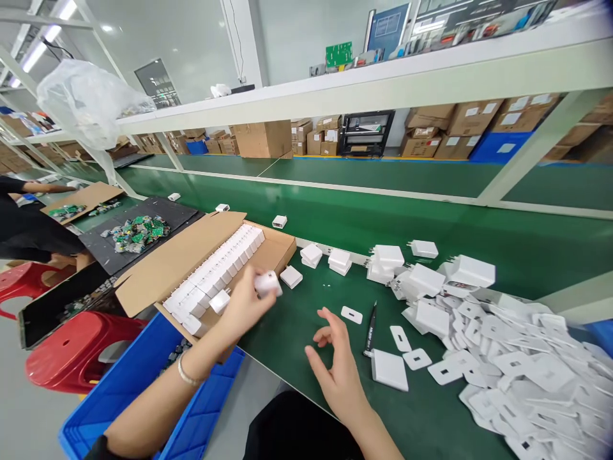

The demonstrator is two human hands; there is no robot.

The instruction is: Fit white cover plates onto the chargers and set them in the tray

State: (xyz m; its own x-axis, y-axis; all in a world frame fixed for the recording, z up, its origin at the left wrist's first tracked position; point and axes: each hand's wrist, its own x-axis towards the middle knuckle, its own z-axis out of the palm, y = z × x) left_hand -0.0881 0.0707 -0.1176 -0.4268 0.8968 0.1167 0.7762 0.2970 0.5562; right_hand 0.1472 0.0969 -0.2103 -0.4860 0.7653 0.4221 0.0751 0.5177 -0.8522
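Observation:
Pinched in my left hand (246,297) is a white charger housing (267,283), held over the near right edge of a cardboard box (280,249). Rows of white chargers (218,268) stand in that box, and a loose one (220,301) sits beside them. My right hand (338,361) hovers above the green bench with its fingers apart and nothing in it. Close to it lie a white cover plate (352,314), a black pen (371,329) and a flat white housing (389,369). Another white charger (291,276) rests just right of the box.
A large heap of white cover plates (531,370) covers the right side, with white plug housings (421,281) behind it. Left are circuit boards (138,233) on a black mat, a blue crate (119,396) and a red stool (81,351). Another person (33,220) works at far left.

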